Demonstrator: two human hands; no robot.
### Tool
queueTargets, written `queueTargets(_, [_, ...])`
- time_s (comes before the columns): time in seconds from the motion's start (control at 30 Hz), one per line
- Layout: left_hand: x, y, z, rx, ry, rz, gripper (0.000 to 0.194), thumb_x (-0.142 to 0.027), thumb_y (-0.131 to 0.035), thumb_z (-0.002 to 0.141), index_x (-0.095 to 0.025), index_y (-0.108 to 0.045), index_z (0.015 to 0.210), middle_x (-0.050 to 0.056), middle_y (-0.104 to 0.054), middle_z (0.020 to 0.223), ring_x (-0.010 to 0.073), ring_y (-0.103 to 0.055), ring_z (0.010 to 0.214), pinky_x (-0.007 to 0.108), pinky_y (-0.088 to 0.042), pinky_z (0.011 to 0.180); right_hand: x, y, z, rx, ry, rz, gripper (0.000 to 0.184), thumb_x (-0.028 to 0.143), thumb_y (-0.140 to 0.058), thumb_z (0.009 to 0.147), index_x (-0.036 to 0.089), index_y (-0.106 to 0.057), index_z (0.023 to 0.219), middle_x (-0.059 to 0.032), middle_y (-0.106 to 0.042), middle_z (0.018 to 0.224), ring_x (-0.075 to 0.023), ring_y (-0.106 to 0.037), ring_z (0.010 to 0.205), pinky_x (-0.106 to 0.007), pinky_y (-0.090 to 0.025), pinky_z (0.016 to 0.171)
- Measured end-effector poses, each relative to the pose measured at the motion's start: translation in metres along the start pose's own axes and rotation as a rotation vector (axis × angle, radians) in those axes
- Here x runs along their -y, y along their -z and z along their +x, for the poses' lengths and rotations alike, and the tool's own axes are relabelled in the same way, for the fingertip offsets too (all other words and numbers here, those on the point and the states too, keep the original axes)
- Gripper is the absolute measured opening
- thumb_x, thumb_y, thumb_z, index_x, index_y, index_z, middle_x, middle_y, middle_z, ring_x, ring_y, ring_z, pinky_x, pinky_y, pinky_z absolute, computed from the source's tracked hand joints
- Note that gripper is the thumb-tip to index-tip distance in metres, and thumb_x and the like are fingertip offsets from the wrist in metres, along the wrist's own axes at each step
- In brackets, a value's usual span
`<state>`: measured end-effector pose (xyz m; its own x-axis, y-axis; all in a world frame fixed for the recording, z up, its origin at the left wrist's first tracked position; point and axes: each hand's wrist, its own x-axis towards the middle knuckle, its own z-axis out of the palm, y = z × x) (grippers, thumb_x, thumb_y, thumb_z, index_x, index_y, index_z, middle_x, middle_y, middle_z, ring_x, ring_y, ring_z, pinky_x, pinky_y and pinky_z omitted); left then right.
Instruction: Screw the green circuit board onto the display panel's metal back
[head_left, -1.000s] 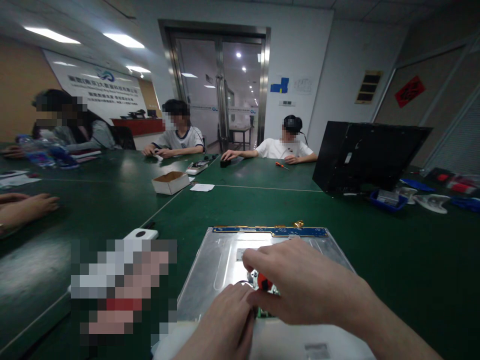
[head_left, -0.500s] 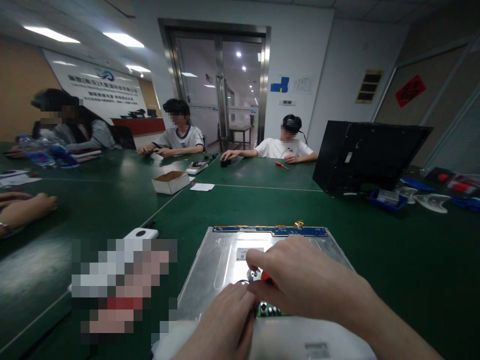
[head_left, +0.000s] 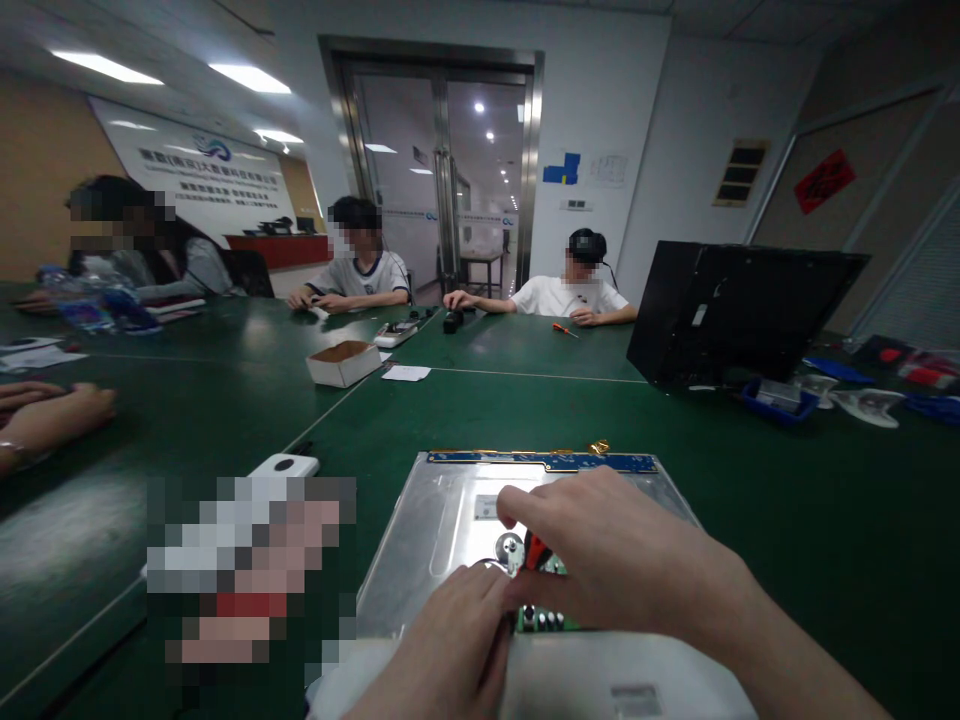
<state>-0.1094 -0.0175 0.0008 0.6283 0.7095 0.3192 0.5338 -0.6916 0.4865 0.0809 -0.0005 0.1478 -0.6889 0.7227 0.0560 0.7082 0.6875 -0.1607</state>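
Note:
In front of me lies a flat metal panel (head_left: 427,540) with a blue circuit strip (head_left: 600,462) along its far edge. A green circuit board (head_left: 551,620) shows partly beneath my hands, beside a round metal part (head_left: 508,548). My right hand (head_left: 615,540) is closed round the red-and-black handle of a screwdriver (head_left: 535,550), its tip hidden. Close against it, my left hand (head_left: 457,630) rests low over the board with curled fingers. Whatever those fingers hold is out of sight. A white plastic casing (head_left: 592,670) lies at the near edge.
Left of the panel is a white device (head_left: 296,466), partly pixelated. Farther off stand a small open box (head_left: 345,368) and a black monitor (head_left: 742,310). A blue tray (head_left: 780,400) sits by the monitor. Other people sit round the green table; a co-worker's hands (head_left: 67,408) rest at left.
My right hand has shifted slightly and its fingers have turned round the screwdriver, so more of the red-and-black handle shows. My left hand stays nearly still. Across the table, a person's hand has lifted slightly.

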Motion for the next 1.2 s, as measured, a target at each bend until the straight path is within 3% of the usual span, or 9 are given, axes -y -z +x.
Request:
queueTargets(0.27, [-0.0008, -0.0008, 0.0012, -0.008, 0.025, 0.026, 0.023, -0.009, -0.042, 0.088, -0.021, -0.055, 0.102, 0.007, -0.066, 0.1, 0.0248, -0.062, 0.088, 0.039, -0.051, 0.078, 0.0019, -0.0009, 0.0018, -0.009, 0.021, -0.026, 0.011, 0.03, -0.06, 0.091, 0.022, -0.059, 0.097, -0.0006, -0.071, 0.081, -0.0183, -0.063, 0.067, -0.028, -0.024, 0.051])
queueTargets(0.47, [-0.0023, 0.0003, 0.0011, -0.001, 0.033, 0.009, 0.02, -0.012, -0.041, 0.09, -0.02, -0.056, 0.101, 0.008, -0.065, 0.099, 0.0245, -0.061, 0.089, 0.039, -0.05, 0.08, 0.0005, 0.0001, -0.0026, 0.002, 0.106, 0.02, 0.027, 0.022, -0.06, 0.084, 0.021, -0.055, 0.111, -0.0027, -0.07, 0.094, -0.0191, -0.062, 0.077, -0.028, -0.03, 0.055])
queueTargets(0.73, [-0.0004, 0.0003, 0.0001, 0.028, 0.041, -0.018, 0.029, -0.009, -0.042, 0.089, -0.022, -0.056, 0.11, 0.007, -0.065, 0.106, 0.0241, -0.061, 0.094, 0.038, -0.05, 0.081, 0.0005, -0.0035, 0.0016, -0.033, 0.02, -0.039, 0.019, 0.037, -0.066, 0.089, 0.021, -0.061, 0.099, -0.0026, -0.073, 0.085, -0.0212, -0.067, 0.074, -0.028, -0.03, 0.053])
queueTargets(0.9, [-0.0023, 0.0004, 0.0001, 0.018, 0.051, 0.048, 0.023, -0.009, -0.043, 0.088, -0.021, -0.057, 0.101, 0.009, -0.065, 0.1, 0.025, -0.061, 0.088, 0.037, -0.05, 0.076, 0.0012, -0.0045, 0.0043, -0.047, -0.017, -0.059, 0.03, 0.049, -0.056, 0.095, 0.021, -0.064, 0.097, -0.004, -0.074, 0.08, -0.0222, -0.069, 0.071, -0.028, -0.028, 0.052])
queueTargets(1.1, [-0.003, 0.0013, 0.0022, 0.001, 0.028, 0.032, 0.022, -0.01, -0.042, 0.088, -0.02, -0.055, 0.102, 0.009, -0.065, 0.101, 0.0249, -0.061, 0.09, 0.038, -0.051, 0.081, 0.0018, -0.0028, 0.0035, -0.046, -0.002, -0.052, 0.014, 0.033, -0.058, 0.093, 0.02, -0.061, 0.098, -0.0031, -0.072, 0.081, -0.0193, -0.065, 0.068, -0.028, -0.026, 0.052])
queueTargets(1.2, [-0.0029, 0.0014, 0.0024, -0.01, 0.025, 0.002, 0.025, -0.009, -0.041, 0.089, -0.021, -0.056, 0.106, 0.009, -0.066, 0.104, 0.0242, -0.062, 0.093, 0.038, -0.051, 0.083, 0.0012, -0.0022, 0.0023, -0.044, 0.045, -0.001, 0.02, 0.026, -0.061, 0.087, 0.02, -0.059, 0.105, -0.0041, -0.072, 0.09, -0.0192, -0.065, 0.075, -0.028, -0.03, 0.054])
